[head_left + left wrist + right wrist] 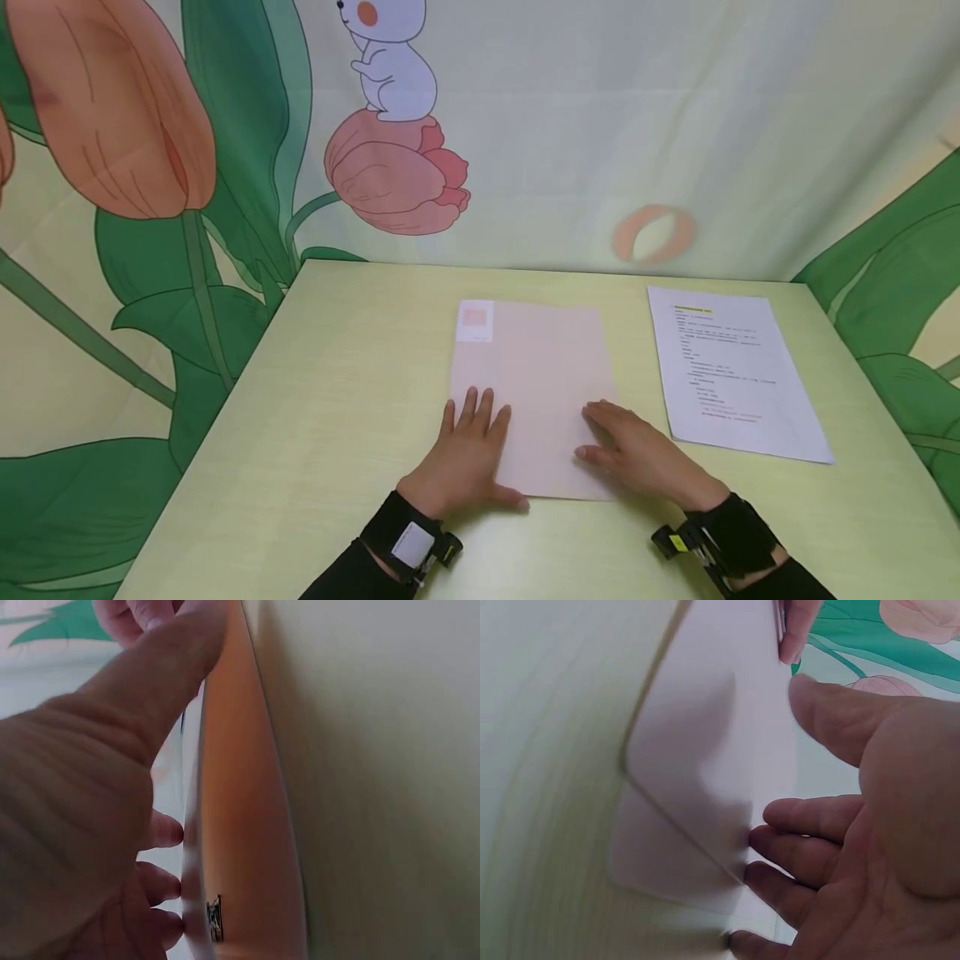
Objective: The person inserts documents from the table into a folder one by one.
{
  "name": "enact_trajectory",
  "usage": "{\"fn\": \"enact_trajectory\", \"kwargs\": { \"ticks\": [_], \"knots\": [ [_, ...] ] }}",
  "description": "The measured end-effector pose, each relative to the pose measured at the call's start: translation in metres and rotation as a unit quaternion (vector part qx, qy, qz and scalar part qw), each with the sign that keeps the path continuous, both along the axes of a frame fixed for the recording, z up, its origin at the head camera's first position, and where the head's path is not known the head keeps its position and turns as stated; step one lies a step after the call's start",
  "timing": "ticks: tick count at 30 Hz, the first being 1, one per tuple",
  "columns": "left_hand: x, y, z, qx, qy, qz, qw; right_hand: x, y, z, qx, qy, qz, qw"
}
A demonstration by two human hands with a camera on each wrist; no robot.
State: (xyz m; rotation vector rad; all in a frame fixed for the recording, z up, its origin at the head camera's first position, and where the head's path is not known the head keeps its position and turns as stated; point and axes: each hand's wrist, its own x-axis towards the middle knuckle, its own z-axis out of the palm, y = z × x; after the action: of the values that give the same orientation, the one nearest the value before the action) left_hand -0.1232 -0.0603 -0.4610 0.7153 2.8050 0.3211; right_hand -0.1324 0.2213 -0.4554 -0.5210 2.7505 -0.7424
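Pink folder lies flat directly under both my hands, long axis running away from me, left hand spread on its near-left corner, right hand resting flat-fingered at its near-right edge.

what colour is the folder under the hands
Pale pink folder, with a white label at its far left corner; the head view shows it best.

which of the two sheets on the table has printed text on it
The white sheet at the table's right, apart from both hands. The pink sheet under the hands is plain but for a small label at its corner.
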Motion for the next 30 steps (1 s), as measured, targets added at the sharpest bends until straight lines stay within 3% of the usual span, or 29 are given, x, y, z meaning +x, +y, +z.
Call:
{"fn": "enact_trajectory", "kwargs": {
  "ticks": [6,12,16,19,22,24,26,30],
  "knots": [
    [0.007,0.001,-0.001,0.005,0.012,-0.011,0.9998,0.004,0.001,0.003,-0.023,-0.001,-0.023,0.999],
    [0.004,-0.008,-0.005,0.033,0.002,-0.051,0.9981,0.001,0.007,0.006,-0.094,0.008,-0.108,0.99],
    [0.003,-0.014,-0.004,0.074,-0.013,-0.065,0.995,-0.002,0.011,0.005,-0.149,0.007,-0.19,0.97],
    [0.004,-0.017,-0.002,0.107,-0.021,-0.063,0.992,-0.004,0.012,0.004,-0.211,0.0,-0.241,0.947],
    [0.009,-0.021,-0.001,0.153,-0.019,-0.044,0.9871,-0.005,0.012,0.004,-0.285,-0.013,-0.261,0.922],
    [0.013,-0.024,0.0,0.187,-0.009,-0.028,0.9818,-0.005,0.011,0.004,-0.319,-0.031,-0.253,0.913],
    [0.016,-0.025,0.0,0.225,0.011,-0.012,0.9742,-0.005,0.009,0.004,-0.296,-0.042,-0.226,0.927],
    [0.022,-0.024,0.001,0.296,0.061,0.019,0.9531,-0.003,0.002,0.001,-0.144,-0.04,-0.103,0.983]
  ]
}}
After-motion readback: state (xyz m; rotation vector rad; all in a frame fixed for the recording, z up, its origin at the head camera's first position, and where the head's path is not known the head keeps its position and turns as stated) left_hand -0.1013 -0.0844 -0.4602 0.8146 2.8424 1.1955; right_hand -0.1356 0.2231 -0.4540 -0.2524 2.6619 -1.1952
